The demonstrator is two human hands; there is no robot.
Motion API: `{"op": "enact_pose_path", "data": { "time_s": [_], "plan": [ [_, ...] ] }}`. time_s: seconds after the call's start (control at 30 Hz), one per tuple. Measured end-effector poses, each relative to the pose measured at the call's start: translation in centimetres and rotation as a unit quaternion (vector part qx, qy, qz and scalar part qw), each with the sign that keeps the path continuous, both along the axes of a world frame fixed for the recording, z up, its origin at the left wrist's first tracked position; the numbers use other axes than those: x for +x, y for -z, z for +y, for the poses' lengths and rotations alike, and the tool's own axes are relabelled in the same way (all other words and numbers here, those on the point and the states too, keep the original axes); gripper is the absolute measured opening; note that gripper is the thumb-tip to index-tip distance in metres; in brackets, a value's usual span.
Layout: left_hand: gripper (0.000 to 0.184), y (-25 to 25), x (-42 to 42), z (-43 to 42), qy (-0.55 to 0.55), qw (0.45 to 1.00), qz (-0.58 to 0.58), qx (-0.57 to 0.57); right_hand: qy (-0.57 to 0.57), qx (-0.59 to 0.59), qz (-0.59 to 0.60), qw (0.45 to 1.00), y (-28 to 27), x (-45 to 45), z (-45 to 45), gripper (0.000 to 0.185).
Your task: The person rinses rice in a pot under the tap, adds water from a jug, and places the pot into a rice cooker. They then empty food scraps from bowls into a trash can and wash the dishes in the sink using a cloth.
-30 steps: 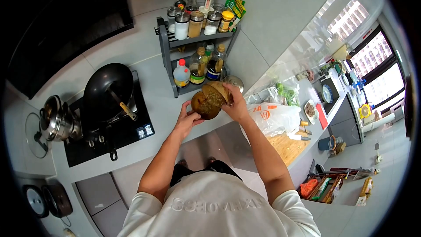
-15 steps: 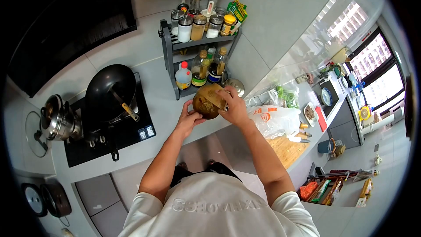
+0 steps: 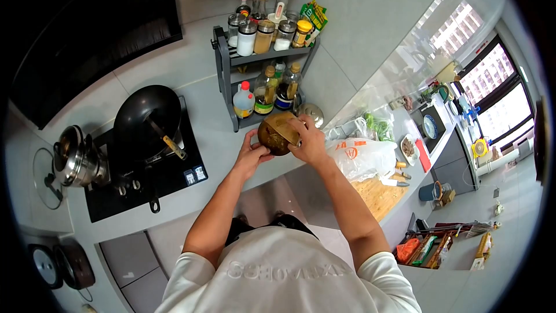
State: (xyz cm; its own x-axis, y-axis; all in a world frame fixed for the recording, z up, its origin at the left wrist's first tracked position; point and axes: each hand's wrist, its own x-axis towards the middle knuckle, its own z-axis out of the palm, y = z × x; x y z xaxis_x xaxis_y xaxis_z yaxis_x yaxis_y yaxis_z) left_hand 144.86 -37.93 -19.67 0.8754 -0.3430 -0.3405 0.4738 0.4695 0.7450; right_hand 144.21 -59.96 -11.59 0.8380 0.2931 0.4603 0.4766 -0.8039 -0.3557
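A round, dark-brown bowl-like vessel (image 3: 272, 141) is held up over the counter's front edge, in front of the spice rack. My left hand (image 3: 252, 154) grips it from the left, fingers curled against its side. Across its upper right lies a tan, half-round piece (image 3: 284, 123), perhaps a lid tilted over the opening; I cannot tell for sure. My right hand (image 3: 307, 140) is closed on the right edge of this piece, fingertips on top. What is inside the vessel is too dark to make out.
A grey rack (image 3: 223, 69) with seasoning jars and bottles stands behind the hands. To the left, a black wok (image 3: 145, 113) rests on the stove (image 3: 110, 211), beside a steel pot (image 3: 74, 159). On the right are a white plastic bag (image 3: 362, 159), a cutting board (image 3: 376, 197) and knives (image 3: 395, 183).
The tan piece is angled slightly differently over the vessel, and more of the dark surface shows. Both hands keep nearly the same place; the whole view has shifted a little.
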Motion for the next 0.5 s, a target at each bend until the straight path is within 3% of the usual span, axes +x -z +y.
{"op": "enact_pose_path", "data": {
  "time_s": [0.07,0.5],
  "plan": [
    [0.078,0.2,0.0,0.2,0.002,1.0,-0.002,-0.008,0.044,0.023,-0.005,0.999,-0.2,-0.5,0.4,0.073],
    [0.078,-0.5,0.9,0.4,0.02,1.0,0.016,0.014,0.009,-0.051,-0.085,0.995,-0.4,1.8,0.4,0.073]
  ]
}}
